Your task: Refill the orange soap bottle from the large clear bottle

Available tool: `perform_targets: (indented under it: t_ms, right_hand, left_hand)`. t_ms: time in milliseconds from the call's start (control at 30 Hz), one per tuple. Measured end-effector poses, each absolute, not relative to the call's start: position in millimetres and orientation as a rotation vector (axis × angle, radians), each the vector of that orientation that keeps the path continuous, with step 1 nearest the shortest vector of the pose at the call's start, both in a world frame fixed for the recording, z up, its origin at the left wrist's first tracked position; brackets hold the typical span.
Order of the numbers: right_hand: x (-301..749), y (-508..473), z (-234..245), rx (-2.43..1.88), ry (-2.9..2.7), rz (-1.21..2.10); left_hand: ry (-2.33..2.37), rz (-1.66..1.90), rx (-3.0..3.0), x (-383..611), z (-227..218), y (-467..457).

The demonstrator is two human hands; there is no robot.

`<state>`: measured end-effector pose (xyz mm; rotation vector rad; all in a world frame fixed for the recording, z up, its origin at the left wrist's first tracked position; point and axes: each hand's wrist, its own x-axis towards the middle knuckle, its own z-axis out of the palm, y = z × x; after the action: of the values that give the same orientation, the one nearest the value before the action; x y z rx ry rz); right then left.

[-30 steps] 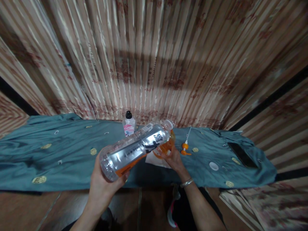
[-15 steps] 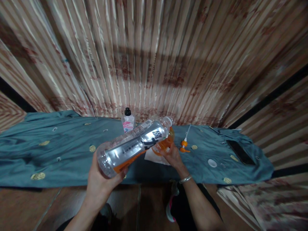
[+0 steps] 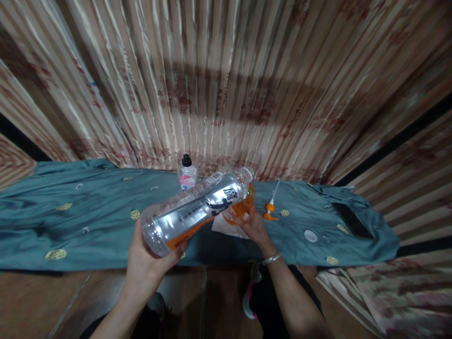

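Observation:
My left hand is wrapped round the base of a large clear plastic bottle with a silver and orange label. The bottle is tilted, its neck up and to the right, over an orange bottle. My right hand grips that orange bottle, which stands on a white paper sheet. The large bottle hides much of it, and I cannot tell whether liquid is flowing. To the right of my right hand lies an orange and white pump head with a long tube.
Behind the large bottle stands a clear bottle with a black cap. A white round lid and a black phone lie at the right on the teal cloth. A pleated curtain hangs close behind the table.
Both hands keep their holds, and the tilt of the large bottle is nearly the same. The whole view has shifted slightly.

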<state>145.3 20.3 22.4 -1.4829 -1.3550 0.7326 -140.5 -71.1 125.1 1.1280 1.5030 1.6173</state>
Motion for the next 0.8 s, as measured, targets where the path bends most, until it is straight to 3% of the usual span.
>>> perform_targets:
  t_ms: [567, 800]
  right_hand:
    - [147, 20, 24, -1.516, -1.368, 0.735]
    - [145, 18, 29, -1.543, -1.341, 0.711]
  left_hand:
    - [1.486, 1.496, 1.218, -156, 121, -66]
    - [1.499, 1.604, 1.106, -141, 126, -72]
